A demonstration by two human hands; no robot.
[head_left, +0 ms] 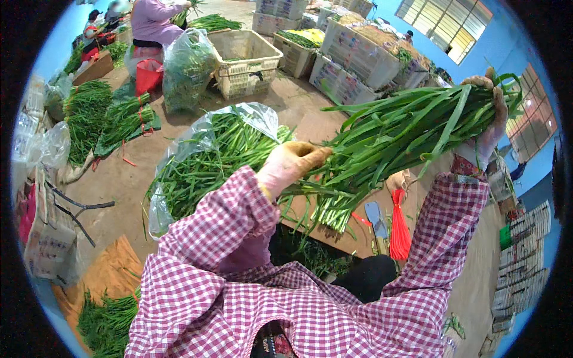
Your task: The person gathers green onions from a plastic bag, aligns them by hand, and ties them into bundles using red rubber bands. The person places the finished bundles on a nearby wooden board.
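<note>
My right hand [494, 112], in a stained pale glove, is raised at the right and grips a thick bunch of long flat green leaves [394, 129]. The leaves fan out leftward from it. My gloved left hand [291, 163] pinches leaf ends at the bunch's left side, thumb and fingertips together. Below the bunch, pale cut stalks [333, 217] lie on a brown board [318, 232]. Beside them are a knife with a broad grey blade [376, 219] and a bundle of red ties [399, 232]. An open clear plastic bag [183, 156] full of greens [215, 152] stands at the left.
Tied bundles of greens [89, 116] lie on the floor at left. Beyond stand a filled plastic bag [188, 71], a red bucket [149, 75] and a cream plastic crate [246, 74]. Stacked crates [358, 53] fill the back right. A co-worker in purple [154, 22] sits ahead.
</note>
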